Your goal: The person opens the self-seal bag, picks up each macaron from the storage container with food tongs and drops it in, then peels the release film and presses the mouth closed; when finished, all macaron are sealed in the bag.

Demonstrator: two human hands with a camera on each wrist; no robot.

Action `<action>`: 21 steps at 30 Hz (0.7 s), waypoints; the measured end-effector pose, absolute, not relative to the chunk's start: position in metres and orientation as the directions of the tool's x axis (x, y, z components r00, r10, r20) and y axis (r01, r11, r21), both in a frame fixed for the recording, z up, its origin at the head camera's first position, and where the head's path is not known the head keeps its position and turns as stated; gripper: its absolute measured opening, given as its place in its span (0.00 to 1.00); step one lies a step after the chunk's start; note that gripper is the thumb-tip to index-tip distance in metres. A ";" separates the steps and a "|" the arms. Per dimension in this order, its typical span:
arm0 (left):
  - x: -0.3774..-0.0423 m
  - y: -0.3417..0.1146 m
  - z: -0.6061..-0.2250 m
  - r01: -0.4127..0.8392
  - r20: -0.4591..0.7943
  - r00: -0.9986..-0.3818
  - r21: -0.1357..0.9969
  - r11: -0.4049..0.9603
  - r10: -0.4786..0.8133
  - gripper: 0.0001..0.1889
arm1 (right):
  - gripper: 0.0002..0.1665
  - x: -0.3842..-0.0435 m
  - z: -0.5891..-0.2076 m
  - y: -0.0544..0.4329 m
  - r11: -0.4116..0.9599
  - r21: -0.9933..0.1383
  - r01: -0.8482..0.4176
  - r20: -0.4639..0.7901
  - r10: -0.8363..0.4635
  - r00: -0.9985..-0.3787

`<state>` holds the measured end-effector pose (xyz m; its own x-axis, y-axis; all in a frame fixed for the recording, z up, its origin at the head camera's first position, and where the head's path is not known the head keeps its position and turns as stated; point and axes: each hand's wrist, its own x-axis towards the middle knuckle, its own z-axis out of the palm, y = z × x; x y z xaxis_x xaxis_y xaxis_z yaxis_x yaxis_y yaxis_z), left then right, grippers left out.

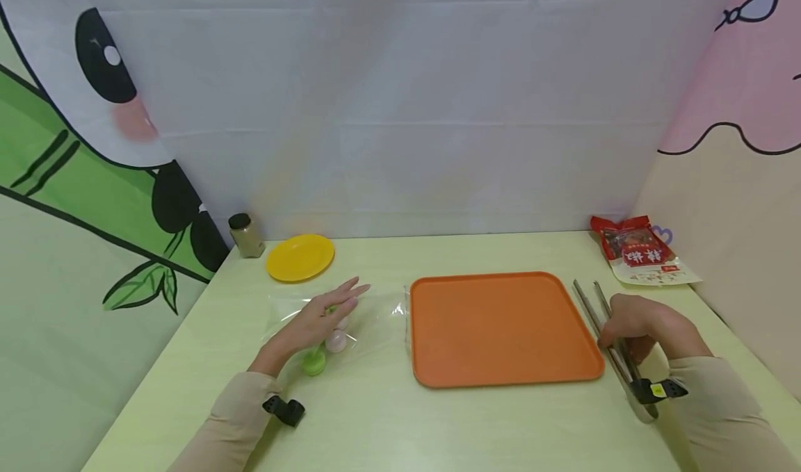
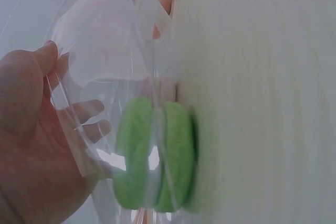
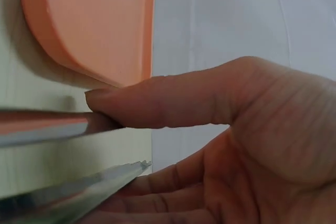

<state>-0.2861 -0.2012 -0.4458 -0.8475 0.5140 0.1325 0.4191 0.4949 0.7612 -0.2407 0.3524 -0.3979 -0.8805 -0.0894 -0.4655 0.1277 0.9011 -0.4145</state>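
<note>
My left hand (image 1: 313, 324) is over a clear plastic bag (image 1: 378, 319), its fingers straight and pointing right. In the bag lie a green macaron (image 1: 314, 362) and pale pink macarons (image 1: 336, 341), partly hidden under the hand. The left wrist view shows the film rising beside a green macaron (image 2: 179, 156), with several fingers visible through it. My right hand (image 1: 653, 327) grips metal tongs (image 1: 619, 366) on the table, right of the orange tray. In the right wrist view the thumb presses one arm and the fingers lie along the other, near its toothed tip.
An orange tray (image 1: 503, 329) lies between the hands. Farther back on the left stand a yellow plate (image 1: 300, 258) and a jar with a black lid (image 1: 247, 236). A red and white food packet (image 1: 641, 253) lies at the back right, near the table's edge.
</note>
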 end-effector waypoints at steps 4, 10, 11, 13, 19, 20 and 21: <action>-0.285 -0.201 -0.445 0.428 0.138 -0.843 0.758 0.491 0.521 0.23 | 0.15 -0.240 -0.400 0.350 0.903 -0.410 0.128 -0.481 -0.095 -0.872; -0.284 -0.202 -0.448 0.418 0.128 -0.846 0.763 0.493 0.518 0.26 | 0.18 -0.241 -0.403 0.350 0.905 -0.405 0.130 -0.486 -0.093 -0.869; -0.285 -0.202 -0.449 0.412 0.125 -0.848 0.766 0.494 0.515 0.26 | 0.19 -0.241 -0.403 0.350 0.907 -0.402 0.129 -0.487 -0.092 -0.869; -0.285 -0.202 -0.450 0.413 0.127 -0.848 0.767 0.491 0.514 0.26 | 0.20 -0.242 -0.403 0.351 0.912 -0.391 0.127 -0.486 -0.088 -0.869; -0.287 -0.201 -0.449 0.419 0.132 -0.846 0.762 0.494 0.516 0.26 | 0.23 -0.243 -0.401 0.351 0.923 -0.366 0.118 -0.492 -0.085 -0.866; -0.287 -0.201 -0.448 0.419 0.131 -0.846 0.762 0.494 0.516 0.26 | 0.23 -0.243 -0.400 0.351 0.924 -0.365 0.116 -0.493 -0.086 -0.866; -0.287 -0.200 -0.448 0.418 0.131 -0.847 0.762 0.494 0.516 0.26 | 0.23 -0.243 -0.400 0.351 0.925 -0.364 0.114 -0.493 -0.086 -0.866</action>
<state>-0.2873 -0.2005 -0.4482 -0.8466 0.5159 0.1306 0.4184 0.4936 0.7625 -0.2429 0.3512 -0.4001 -0.8660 -0.0865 -0.4925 0.1145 0.9245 -0.3636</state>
